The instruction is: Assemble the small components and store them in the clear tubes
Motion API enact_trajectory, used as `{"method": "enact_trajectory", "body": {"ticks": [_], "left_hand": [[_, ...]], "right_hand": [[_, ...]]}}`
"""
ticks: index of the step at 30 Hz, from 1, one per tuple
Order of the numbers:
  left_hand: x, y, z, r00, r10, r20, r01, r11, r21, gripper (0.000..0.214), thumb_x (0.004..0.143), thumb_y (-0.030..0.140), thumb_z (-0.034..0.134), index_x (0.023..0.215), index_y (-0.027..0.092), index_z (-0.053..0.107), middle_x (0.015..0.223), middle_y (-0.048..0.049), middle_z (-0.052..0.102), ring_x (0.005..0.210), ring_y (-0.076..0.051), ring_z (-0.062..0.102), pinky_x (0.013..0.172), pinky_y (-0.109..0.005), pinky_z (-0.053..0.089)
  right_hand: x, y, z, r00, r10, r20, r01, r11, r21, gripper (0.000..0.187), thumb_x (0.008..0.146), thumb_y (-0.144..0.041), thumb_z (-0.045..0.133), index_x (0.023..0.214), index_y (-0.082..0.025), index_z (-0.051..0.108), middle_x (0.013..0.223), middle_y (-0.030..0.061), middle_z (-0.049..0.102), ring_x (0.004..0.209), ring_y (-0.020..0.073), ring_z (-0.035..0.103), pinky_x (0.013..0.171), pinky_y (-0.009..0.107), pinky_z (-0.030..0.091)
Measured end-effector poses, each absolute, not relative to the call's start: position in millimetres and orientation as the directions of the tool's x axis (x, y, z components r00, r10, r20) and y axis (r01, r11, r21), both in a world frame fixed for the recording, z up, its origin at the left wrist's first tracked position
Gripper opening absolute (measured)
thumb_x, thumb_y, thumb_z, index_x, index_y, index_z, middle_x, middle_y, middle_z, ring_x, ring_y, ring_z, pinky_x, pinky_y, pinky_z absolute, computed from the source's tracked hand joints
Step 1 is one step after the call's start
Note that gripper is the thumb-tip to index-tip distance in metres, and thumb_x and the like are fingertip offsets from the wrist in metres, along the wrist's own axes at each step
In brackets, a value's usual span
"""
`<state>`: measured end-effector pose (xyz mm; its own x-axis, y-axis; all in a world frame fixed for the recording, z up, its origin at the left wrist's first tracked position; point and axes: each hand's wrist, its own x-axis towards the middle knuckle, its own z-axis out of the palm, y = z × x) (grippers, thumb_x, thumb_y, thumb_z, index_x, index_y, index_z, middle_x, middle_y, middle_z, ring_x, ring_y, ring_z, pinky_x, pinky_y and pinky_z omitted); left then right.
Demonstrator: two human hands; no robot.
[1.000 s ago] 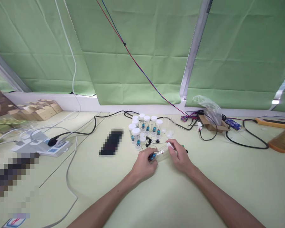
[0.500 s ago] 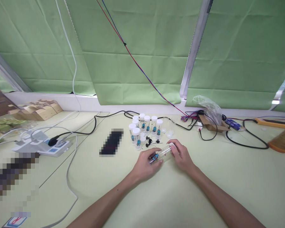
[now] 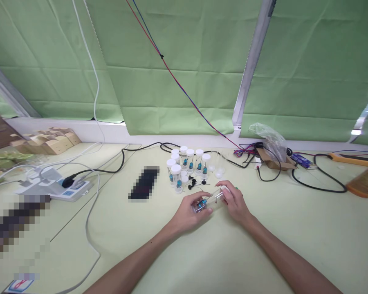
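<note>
Both hands hold one clear plastic vial lying on its side just above the pale green table. My left hand pinches the end with a small blue component inside. My right hand is closed round the other end, where the white cap sits. Just behind the hands stands a cluster of several capped vials, each holding a blue component. Small black parts and loose white caps lie between that cluster and my hands.
A black cable runs from a white power strip at the left. At the back right are a cardboard box with a plastic bag, looped black wires and an orange meter. Wooden blocks sit at the far left.
My right hand has slid along the vial towards my left hand and closed over its capped end. The vial has tilted slightly; the left hand has barely moved.
</note>
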<state>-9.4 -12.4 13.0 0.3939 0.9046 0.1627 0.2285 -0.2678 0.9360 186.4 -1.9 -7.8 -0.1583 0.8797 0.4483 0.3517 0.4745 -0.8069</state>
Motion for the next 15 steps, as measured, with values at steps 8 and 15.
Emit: {"method": "enact_trajectory", "body": {"ticks": [8, 15], "left_hand": [[-9.3, -11.2, 11.2, 0.424, 0.895, 0.139, 0.143, -0.218, 0.965, 0.039, 0.074, 0.034, 0.069, 0.109, 0.018, 0.065, 0.097, -0.0061, 0.067, 0.083, -0.018, 0.058, 0.072, -0.027, 0.045], [-9.0, -13.3, 11.1, 0.428, 0.896, 0.122, 0.122, -0.19, 0.974, 0.039, 0.074, 0.034, 0.07, 0.108, 0.017, 0.065, 0.099, -0.0074, 0.066, 0.087, -0.02, 0.058, 0.073, -0.028, 0.044]], "right_hand": [[184.4, -4.3, -4.6, -0.121, 0.881, 0.457, 0.435, 0.461, -0.773, 0.019, 0.093, -0.036, 0.041, 0.098, -0.021, 0.051, 0.061, -0.0042, 0.043, 0.052, 0.0134, 0.042, 0.05, 0.024, 0.034], [182.5, -5.9, -5.2, -0.106, 0.861, 0.497, 0.464, 0.485, -0.742, 0.017, 0.093, -0.033, 0.039, 0.094, -0.021, 0.05, 0.06, -0.0043, 0.044, 0.05, 0.0131, 0.043, 0.05, 0.024, 0.035]]}}
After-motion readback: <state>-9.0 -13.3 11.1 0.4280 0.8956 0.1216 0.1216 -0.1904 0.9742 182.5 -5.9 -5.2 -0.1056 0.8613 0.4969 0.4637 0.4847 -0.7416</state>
